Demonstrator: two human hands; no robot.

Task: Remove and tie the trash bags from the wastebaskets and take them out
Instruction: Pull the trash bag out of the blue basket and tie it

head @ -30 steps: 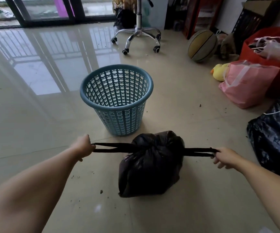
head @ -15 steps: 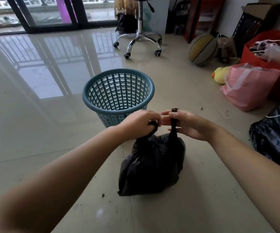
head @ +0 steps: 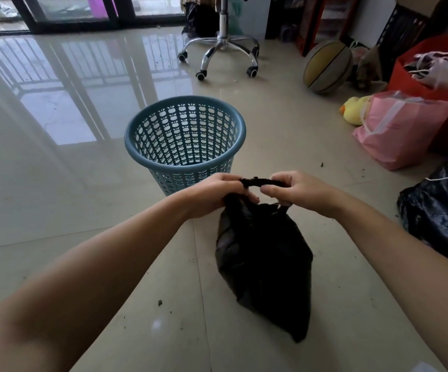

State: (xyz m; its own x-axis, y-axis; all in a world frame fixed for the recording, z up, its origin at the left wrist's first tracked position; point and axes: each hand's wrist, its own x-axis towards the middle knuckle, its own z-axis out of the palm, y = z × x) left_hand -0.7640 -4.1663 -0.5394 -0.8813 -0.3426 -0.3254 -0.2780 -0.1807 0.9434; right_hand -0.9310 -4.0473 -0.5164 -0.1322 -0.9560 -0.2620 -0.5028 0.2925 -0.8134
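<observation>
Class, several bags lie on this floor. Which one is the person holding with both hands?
The small black trash bag just in front of the blue wastebasket. The left hand and right hand grip its ties; the pink bag, red bag and larger black bag lie untouched at right.

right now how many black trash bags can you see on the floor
2: one black trash bag in front of the wastebasket, gripped by both hands; a second black bag at the right edge, partly cut off. Others may be hidden.

We have the trash bag (head: 264,260) on the floor (head: 56,210) before us, our left hand (head: 212,196) and right hand (head: 302,190) gripping its top from either side. The wastebasket (head: 185,142) stands just behind it. Farther back sits the chair base (head: 220,53); the basketball (head: 326,66), tote bag (head: 402,130) and another trash bag (head: 443,210) lie right.
</observation>
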